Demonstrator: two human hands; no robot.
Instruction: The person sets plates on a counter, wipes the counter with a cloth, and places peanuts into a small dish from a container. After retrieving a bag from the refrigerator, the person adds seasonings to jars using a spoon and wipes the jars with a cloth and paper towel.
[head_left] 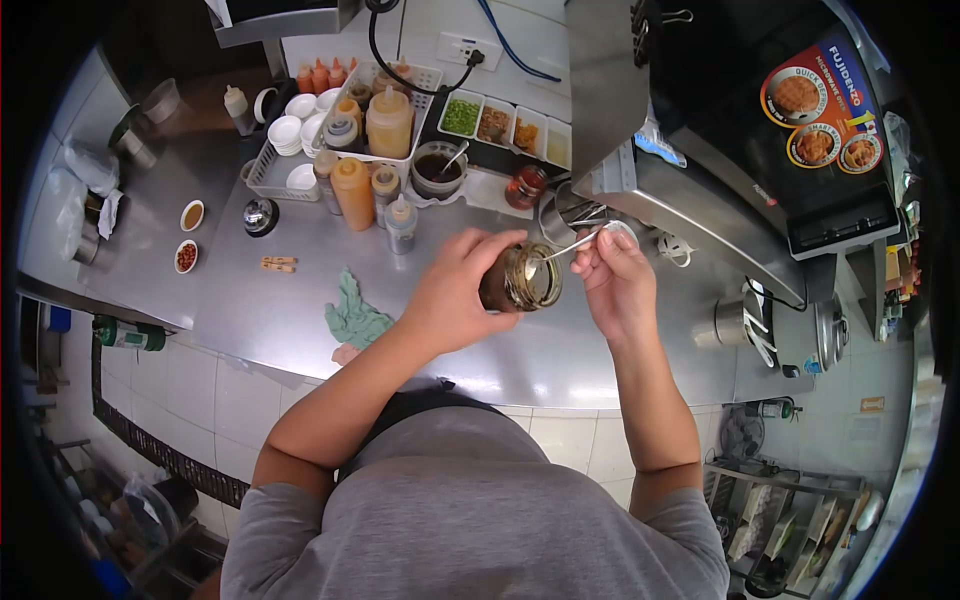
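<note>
Head view: above the table (pixel 640 355), the left hand (pixel 455 285) is clamping around the glass jar (pixel 520 280), tilting it. Right of the jar, the right hand (pixel 615 270) is pinching a spoon (pixel 565 247) at its mouth.

Moderately bright indoor shot, cool whitish light, apparently overhead. Broad glare on steel counter (pixel 640 370), strongest near front edge; small glints on glass jar (pixel 520 283) and spoon (pixel 573 246). Soft shading along forearms (pixel 352 388). Upper-left corner and lower-left clutter (pixel 150 515) dim. Strong fisheye: counter and floor tiles (pixel 568 442) bend, black vignette at sides and corners. Center fairly sharp, mild softness; periphery smeared, small detail lost.
</note>
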